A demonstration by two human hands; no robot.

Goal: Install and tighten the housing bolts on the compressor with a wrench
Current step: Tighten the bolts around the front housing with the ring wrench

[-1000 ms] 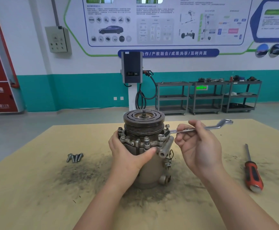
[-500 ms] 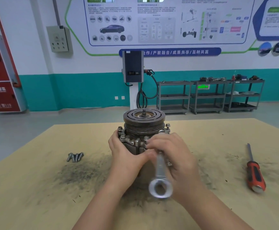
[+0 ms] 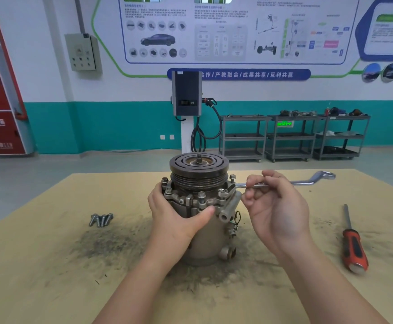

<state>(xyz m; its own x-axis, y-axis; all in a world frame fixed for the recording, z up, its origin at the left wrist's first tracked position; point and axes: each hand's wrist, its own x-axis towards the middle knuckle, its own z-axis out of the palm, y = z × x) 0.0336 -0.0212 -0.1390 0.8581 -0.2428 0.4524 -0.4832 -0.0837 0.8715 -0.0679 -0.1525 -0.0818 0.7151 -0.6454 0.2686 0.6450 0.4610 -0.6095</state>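
The right hand (image 3: 276,206), right of centre in the frame, has its fingers curled over the shank of the wrench (image 3: 291,182), palm turned toward the camera. The wrench lies roughly level, its near ring end seated over a bolt (image 3: 222,191) on the right side of the housing flange, its far offset end reaching toward the upper right of the frame. The left hand (image 3: 176,213), just left of centre, wraps the side of the compressor (image 3: 202,228), fingers round the far left of the flange and thumb pressed across the front below the bolt heads. The compressor stands upright at the middle of the frame, pulley (image 3: 199,167) on top, with several bolt heads standing up around the flange. It sits on a tan table (image 3: 50,288), amid a dark smear of grit. At left of the frame, well apart from the compressor, four loose bolts (image 3: 101,219) lie side by side. At lower right lies a screwdriver (image 3: 353,246) with an orange and black handle, shaft pointing away from the camera. Behind the table, at upper centre, stands a charging unit (image 3: 186,93), with grey shelf carts (image 3: 293,136) to its right along the teal-banded wall
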